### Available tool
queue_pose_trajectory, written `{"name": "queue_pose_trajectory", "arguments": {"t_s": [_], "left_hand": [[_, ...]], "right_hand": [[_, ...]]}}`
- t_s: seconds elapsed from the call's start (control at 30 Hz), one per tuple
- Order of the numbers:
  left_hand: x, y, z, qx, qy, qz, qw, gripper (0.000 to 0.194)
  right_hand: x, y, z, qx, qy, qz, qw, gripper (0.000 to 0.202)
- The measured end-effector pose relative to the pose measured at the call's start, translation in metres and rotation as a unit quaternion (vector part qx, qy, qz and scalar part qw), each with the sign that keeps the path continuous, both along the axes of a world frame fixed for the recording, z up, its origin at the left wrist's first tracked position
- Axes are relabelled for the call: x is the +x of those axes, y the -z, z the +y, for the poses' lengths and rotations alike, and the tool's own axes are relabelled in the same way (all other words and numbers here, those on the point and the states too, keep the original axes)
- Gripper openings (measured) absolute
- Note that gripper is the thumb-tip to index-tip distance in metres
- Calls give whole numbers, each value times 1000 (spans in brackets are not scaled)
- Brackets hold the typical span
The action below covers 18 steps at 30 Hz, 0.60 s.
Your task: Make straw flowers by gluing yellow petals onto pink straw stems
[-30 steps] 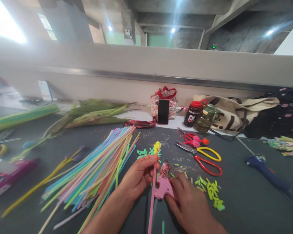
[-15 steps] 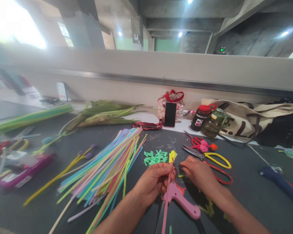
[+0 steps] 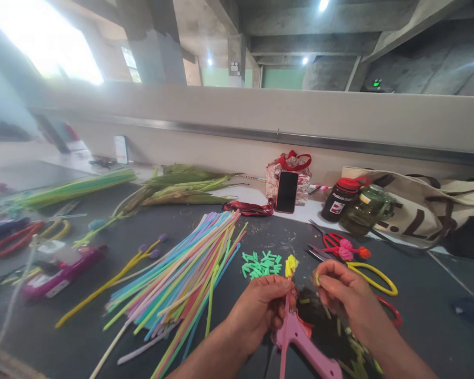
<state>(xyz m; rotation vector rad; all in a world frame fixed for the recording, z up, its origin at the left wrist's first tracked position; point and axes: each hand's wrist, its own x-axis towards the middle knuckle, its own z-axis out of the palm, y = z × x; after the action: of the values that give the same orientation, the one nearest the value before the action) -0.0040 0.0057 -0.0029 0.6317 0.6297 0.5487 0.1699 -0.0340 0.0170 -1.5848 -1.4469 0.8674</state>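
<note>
My left hand (image 3: 262, 302) is closed with its fingertips pinching a thin pink stem (image 3: 283, 358), which carries a cluster of short yellow pieces (image 3: 291, 265) at its top. Just to the right, my right hand (image 3: 345, 292) is closed, thumb and finger pinched on a small yellow piece (image 3: 318, 279), apart from the cluster. Below the hands lies a pink glue gun (image 3: 305, 345), its front partly hidden by the left fingers and the stem. Short green pieces (image 3: 261, 264) form a loose pile beyond my left hand. Yellow-green scraps (image 3: 357, 352) lie under my right forearm.
Pastel pipe cleaners (image 3: 173, 279) spread in a bundle at left. Scissors with yellow and red handles (image 3: 379, 279) lie partly behind my right hand. A phone (image 3: 286, 192), a black bottle (image 3: 338, 200), a green jug (image 3: 365, 210) and corn husks (image 3: 181, 195) line the back.
My right hand has moved right, away from the yellow cluster, and a small yellow piece now shows in its fingertips. My left hand keeps its pinch. The whole view has shifted slightly.
</note>
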Motion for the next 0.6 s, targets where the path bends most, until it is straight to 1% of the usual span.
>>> {"name": "queue_pose_trajectory", "arguments": {"t_s": [0.03,0.07,0.1,0.17,0.27,0.37,0.43,0.5,0.6], "left_hand": [[1,0,-1,4,-4,2,1000,24],[1,1,-1,8,-6,4,1000,25],[2,1,-2,12,-8,6,1000,26],[2,1,-3,17,-16,11,1000,26],[3,1,-4,23,-26,16,999,24],[3,0,-4,23,-18,18,999,26],[3,0,-4,23,-20,20,999,27],[3,0,-4,25,-22,21,999,27],[2,0,-5,36,-25,20,999,27]], "right_hand": [[-5,-3,-2,-9,19,112,994,11],[-10,-6,-5,-19,35,202,979,12],[-15,-7,-6,-30,45,271,961,16],[-24,-9,-9,-41,52,321,945,20],[-31,-8,-10,-28,67,318,945,17],[-32,-7,-9,-11,79,294,953,15],[-32,-6,-8,-7,88,264,960,15],[-30,-5,-6,14,103,225,969,15],[-26,-5,-5,61,91,166,980,10]]}}
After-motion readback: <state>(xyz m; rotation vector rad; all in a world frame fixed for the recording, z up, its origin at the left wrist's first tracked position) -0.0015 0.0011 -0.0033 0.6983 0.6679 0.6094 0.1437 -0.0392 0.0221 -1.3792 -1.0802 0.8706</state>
